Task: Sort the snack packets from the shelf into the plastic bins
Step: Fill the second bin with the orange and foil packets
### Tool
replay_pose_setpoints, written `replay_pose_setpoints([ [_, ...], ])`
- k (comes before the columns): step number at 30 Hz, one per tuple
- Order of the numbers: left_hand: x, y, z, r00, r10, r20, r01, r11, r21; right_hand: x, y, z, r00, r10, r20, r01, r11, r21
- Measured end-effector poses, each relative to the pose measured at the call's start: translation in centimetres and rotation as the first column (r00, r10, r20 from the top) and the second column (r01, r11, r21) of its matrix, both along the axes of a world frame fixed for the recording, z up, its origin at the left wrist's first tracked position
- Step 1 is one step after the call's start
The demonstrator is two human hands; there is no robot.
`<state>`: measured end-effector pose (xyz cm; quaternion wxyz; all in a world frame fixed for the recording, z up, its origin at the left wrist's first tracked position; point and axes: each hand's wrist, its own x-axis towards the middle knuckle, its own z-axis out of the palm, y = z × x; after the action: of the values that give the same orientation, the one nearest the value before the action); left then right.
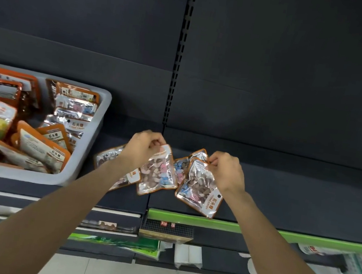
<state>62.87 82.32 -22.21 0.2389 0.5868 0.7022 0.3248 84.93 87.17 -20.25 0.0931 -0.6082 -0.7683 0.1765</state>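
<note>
I see clear, orange-edged stone-candy packets (158,171) fanned mid-frame on the dark shelf (284,194); the grey plastic bin (82,162) at left holds more.

Green price strip (301,238), white tissue pkg (188,255) below.

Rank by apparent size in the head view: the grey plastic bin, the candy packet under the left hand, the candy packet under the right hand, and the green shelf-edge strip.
1. Grey plastic bin, clearly largest.
2. Green shelf-edge strip, long but thin.
3. Left-hand candy packet and right-hand candy packet: these look alike, so no ranking between them.
</note>
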Motion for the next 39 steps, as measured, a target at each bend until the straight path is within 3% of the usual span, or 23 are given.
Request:
replay_pose_setpoints([
  [6,0.3,-1.5,4.0,0.999,-0.019,0.042,0.013,0.989,0.148,-0.3,-0.6,1.3,0.996,0.002,0.089,-0.01,0.995,0.096],
  [10,-0.4,-2.3,6.6,0.999,0.035,0.009,-0.037,0.972,0.234,-1.5,-1.1,3.6,0.994,0.046,-0.1,-0.042,0.998,0.04],
  [20,-10.3,-6.7,13.0,0.963,0.262,-0.066,-0.22,0.903,0.369,-10.8,-3.3,9.0,0.911,0.177,-0.374,-0.06,0.951,0.303],
  [28,-22.0,-8.9,12.3,0.931,0.309,-0.195,-0.257,0.933,0.252,-21.1,-6.7,9.3,0.883,0.241,-0.402,-0.062,0.91,0.409],
  [31,-24.6,-8.6,10.5,0.948,0.266,-0.175,-0.233,0.954,0.191,-23.8,-7.6,8.9,0.874,0.208,-0.44,-0.016,0.916,0.401],
  [36,-26.5,-7.3,7.8,0.991,0.131,-0.013,-0.129,0.987,0.092,-26.8,-8.4,8.1,0.833,0.146,-0.534,0.075,0.926,0.37],
  [39,-26.9,-6.4,7.0,0.997,0.053,-0.056,-0.054,0.998,-0.016,-28.0,-8.6,7.3,0.818,0.09,-0.569,0.118,0.94,0.319],
])
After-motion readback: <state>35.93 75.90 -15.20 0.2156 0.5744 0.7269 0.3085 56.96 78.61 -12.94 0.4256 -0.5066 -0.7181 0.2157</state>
